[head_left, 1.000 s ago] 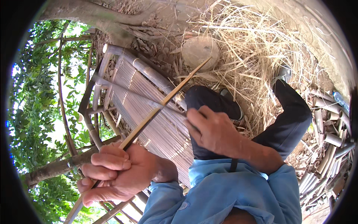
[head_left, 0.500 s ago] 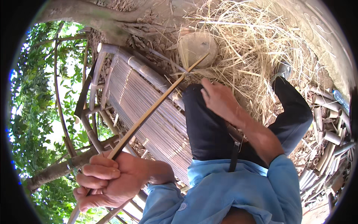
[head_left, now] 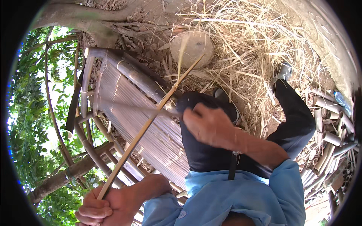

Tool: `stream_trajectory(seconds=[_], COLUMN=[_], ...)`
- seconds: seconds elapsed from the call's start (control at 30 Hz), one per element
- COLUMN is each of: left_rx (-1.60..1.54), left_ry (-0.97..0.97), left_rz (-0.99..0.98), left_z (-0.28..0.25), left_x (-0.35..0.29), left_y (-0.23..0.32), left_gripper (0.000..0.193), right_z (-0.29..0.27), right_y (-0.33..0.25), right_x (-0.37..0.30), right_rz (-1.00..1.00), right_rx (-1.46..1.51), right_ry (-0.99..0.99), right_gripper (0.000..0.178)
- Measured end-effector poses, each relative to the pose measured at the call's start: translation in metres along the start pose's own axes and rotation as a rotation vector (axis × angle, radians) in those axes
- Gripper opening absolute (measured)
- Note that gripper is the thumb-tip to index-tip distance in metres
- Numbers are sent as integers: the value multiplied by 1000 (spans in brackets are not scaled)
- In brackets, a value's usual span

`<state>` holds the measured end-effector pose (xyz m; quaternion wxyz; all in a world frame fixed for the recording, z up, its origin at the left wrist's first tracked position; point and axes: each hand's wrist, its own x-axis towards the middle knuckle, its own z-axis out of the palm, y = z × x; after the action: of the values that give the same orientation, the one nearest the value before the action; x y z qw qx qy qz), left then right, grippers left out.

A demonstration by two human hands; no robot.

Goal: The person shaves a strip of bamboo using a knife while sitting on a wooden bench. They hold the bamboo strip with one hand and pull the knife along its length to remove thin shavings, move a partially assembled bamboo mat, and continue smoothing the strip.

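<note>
Left hand [head_left: 98,208], fingers curled tight, is gripping the near end of a long, narrow, tan bamboo strip [head_left: 141,132]; the right hand [head_left: 209,123], loosely fisted, is apparently holding a motion-blurred, grey metal blade [head_left: 128,107] across it. Shaving is seemingly going on; another pass would be calling for a firm left grip. Right forearm [head_left: 256,145] is slanting over black fabric trousers [head_left: 200,152]. The strip is pointing toward a round, grey-brown block [head_left: 191,47], a thin, pale sliver [head_left: 181,56] standing near its tip.
</note>
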<state>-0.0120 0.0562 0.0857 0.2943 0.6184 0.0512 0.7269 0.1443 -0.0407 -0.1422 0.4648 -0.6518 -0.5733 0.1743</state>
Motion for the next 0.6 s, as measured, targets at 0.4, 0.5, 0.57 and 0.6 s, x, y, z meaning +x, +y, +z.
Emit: stream_trajectory(seconds=[0.4,0.5,0.57,0.6], left_rx=[56,255,251,263], left_ry=[93,314,242,204], left_rz=[138,281,239,231], left_z=[9,14,-4,-14], left_x=[7,14,25,28], left_y=[-25,-40,-46,-45], left_gripper=[29,27,27,27], right_z=[51,72,84,90], right_y=[141,190,230,251], right_x=[11,9,10,8], right_rz=[186,240,380,507], right_rx=[-62,-124,-122,-120], right_ry=[65,143,66,0], right_gripper=[19,19,21,23])
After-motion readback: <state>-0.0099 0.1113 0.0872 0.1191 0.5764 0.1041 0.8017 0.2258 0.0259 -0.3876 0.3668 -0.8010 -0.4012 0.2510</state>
